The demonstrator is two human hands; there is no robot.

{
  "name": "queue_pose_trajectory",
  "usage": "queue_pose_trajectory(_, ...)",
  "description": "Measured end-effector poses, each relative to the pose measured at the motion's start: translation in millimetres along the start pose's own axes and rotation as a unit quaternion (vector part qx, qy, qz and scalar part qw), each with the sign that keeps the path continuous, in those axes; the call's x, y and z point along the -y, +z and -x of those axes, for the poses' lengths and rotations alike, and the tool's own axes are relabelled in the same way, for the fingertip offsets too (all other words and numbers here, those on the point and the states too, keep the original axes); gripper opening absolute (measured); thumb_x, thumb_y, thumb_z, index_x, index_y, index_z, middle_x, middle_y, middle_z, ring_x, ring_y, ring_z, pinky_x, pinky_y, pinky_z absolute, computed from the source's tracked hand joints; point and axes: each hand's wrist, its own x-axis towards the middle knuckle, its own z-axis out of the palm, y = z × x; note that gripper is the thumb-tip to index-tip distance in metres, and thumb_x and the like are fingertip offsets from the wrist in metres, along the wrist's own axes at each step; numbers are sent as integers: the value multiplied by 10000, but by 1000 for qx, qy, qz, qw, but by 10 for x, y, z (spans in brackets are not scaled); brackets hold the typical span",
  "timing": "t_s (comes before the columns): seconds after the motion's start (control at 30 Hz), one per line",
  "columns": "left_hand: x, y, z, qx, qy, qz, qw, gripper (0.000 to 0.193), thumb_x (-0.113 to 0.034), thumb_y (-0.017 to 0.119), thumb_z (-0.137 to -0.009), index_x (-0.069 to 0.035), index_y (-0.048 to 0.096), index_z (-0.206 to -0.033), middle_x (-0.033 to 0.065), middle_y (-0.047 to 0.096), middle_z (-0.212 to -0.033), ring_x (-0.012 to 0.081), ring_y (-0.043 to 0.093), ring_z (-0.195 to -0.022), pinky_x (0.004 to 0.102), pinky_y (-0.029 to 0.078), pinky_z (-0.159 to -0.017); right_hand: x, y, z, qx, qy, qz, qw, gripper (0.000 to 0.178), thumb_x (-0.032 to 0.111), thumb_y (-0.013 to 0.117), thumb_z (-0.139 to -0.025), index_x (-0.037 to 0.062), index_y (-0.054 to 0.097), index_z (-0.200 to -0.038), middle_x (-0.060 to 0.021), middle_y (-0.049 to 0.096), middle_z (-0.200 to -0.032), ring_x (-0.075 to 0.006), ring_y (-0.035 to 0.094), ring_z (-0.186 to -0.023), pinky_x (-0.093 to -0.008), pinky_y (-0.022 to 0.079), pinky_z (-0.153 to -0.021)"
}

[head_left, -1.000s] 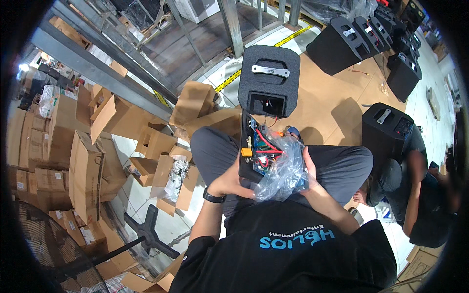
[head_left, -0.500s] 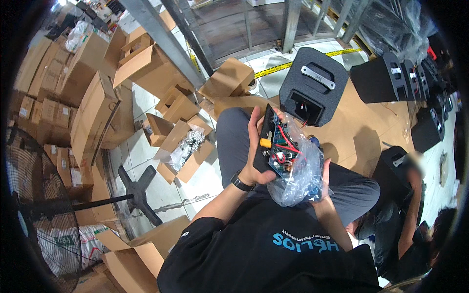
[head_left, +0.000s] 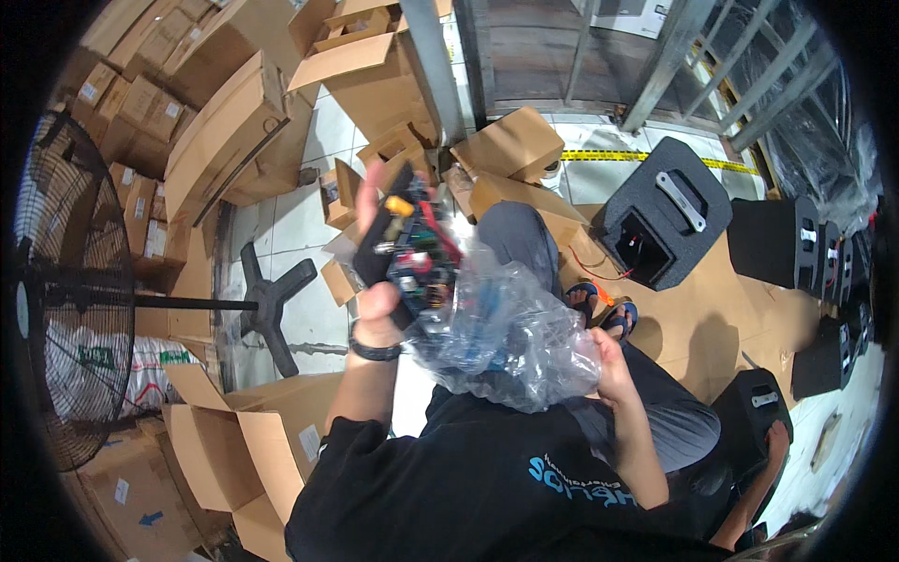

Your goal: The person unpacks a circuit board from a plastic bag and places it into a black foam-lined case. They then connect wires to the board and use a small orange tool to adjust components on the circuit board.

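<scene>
— What moved?
— The board now sits over the floor boxes, farther from the speaker.
— Its axis?
— Long axis up-left, tilted.
— Hands?
— Left hand grips the board; right hand clutches the bag below it.

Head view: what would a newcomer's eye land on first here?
First, the circuit board with coloured wires, held up mid-frame in the left hand, half out of a crumpled clear plastic bag that the right hand grips. Next, the open black speaker cabinet on flattened cardboard to the right, then the big black floor fan at the left edge.
</scene>
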Motion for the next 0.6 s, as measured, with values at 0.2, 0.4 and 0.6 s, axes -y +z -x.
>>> queue_pose_trajectory(0.2,-786,-683,124,-22,196,-106,975,1205,-760,646,-749,4,296,-1612,302,384,-1583,437,455,-1416,560,380,-1192,-294,120,-720,-144,-124,67,980,140,31,648,-977,82,603,-1099,-9,640,-983,-110,612,-891,-271,516,-790)
queue_pose_trajectory(0.4,-1614,-798,397,-214,218,-139,942,1129,-728,510,-774,7,312,-1607,324,324,-1618,483,342,-1489,605,295,-1234,-211,1358,-1238,-226,-248,245,910,233,240,610,-1010,41,593,-1130,-190,688,-1062,-339,700,-950,-418,549,-813)
queue_pose_trajectory(0.6,-1918,-679,424,-291,268,-210,894,1131,-733,514,-744,2,356,-1589,323,351,-1610,491,331,-1501,620,277,-1244,-97,1501,-1606,-254,-247,143,924,139,99,684,-907,23,611,-999,-208,690,-828,-412,696,-777,-434,524,-679)
